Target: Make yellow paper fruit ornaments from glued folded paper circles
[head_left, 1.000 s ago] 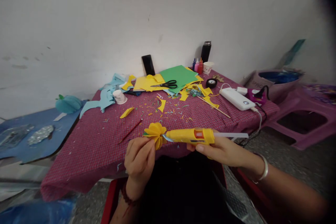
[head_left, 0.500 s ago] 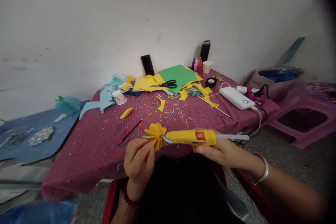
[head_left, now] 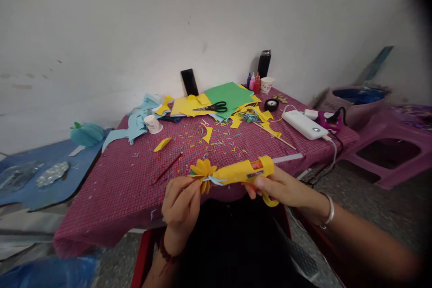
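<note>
Left hand (head_left: 181, 202) pinches a yellow, petalled, apparently paper flower (head_left: 204, 168), steadying it near the yellow plastic glue gun (head_left: 235, 172) the right hand (head_left: 286, 186) grips.

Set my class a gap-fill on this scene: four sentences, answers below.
The glue gun in the right hand has a ____ body.
Light ____ strips show beside the petalled piece in the left hand.
The scissors lie on yellow and ____ paper.
The flask behind the small bottles is ____.

Missing words: yellow; blue; green; black
</note>
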The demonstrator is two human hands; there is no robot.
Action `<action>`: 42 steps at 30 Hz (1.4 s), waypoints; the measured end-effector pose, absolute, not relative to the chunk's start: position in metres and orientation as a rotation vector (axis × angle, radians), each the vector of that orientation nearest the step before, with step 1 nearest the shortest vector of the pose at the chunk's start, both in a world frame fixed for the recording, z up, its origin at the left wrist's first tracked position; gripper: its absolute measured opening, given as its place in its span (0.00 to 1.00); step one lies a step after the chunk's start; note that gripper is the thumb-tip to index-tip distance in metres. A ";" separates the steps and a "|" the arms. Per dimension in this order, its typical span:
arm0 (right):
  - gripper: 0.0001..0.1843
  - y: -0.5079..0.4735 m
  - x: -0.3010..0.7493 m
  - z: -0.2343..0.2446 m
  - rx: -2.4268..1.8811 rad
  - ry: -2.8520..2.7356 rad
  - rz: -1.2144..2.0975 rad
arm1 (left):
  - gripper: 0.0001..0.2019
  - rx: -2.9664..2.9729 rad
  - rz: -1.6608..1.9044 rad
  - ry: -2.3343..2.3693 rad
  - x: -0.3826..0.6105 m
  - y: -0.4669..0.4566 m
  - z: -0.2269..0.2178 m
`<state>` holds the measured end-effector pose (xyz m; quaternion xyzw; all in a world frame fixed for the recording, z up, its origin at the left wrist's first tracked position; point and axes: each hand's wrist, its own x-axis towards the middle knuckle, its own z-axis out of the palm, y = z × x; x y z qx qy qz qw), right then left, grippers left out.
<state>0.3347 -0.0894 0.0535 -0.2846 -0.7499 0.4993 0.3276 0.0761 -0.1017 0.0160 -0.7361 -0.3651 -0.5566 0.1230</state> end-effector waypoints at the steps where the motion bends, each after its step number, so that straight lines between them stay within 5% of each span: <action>1: 0.32 -0.089 0.336 0.052 -0.759 -1.926 1.318 | 0.14 -2.142 -1.628 -1.067 0.075 -0.101 0.016; 4: 0.33 -0.081 0.345 0.049 -0.885 -1.840 1.193 | 0.14 -2.110 -1.631 -1.058 0.073 -0.101 0.017; 9: 0.18 -0.036 0.375 0.031 -1.327 -2.003 0.319 | 0.14 -2.096 -1.681 -1.088 0.071 -0.100 0.017; 12: 0.19 -0.005 0.397 0.009 -1.589 -2.144 0.073 | 0.12 -2.080 -1.827 -1.157 0.070 -0.100 0.016; 21: 0.23 0.013 0.423 -0.021 -1.617 -2.165 0.121 | 0.05 -1.950 -2.257 -1.359 0.069 -0.101 0.017; 30: 0.19 0.011 0.442 -0.013 -1.578 -2.208 0.113 | 0.10 -2.000 -2.161 -1.238 0.063 -0.098 0.016; 35: 0.24 -0.029 0.411 0.030 -1.385 -2.250 0.053 | 0.14 -2.060 -1.855 -1.107 0.066 -0.105 0.022; 42: 0.08 -0.093 0.294 0.088 -0.701 -2.263 0.123 | 0.16 -2.110 -1.813 -1.063 0.067 -0.117 0.027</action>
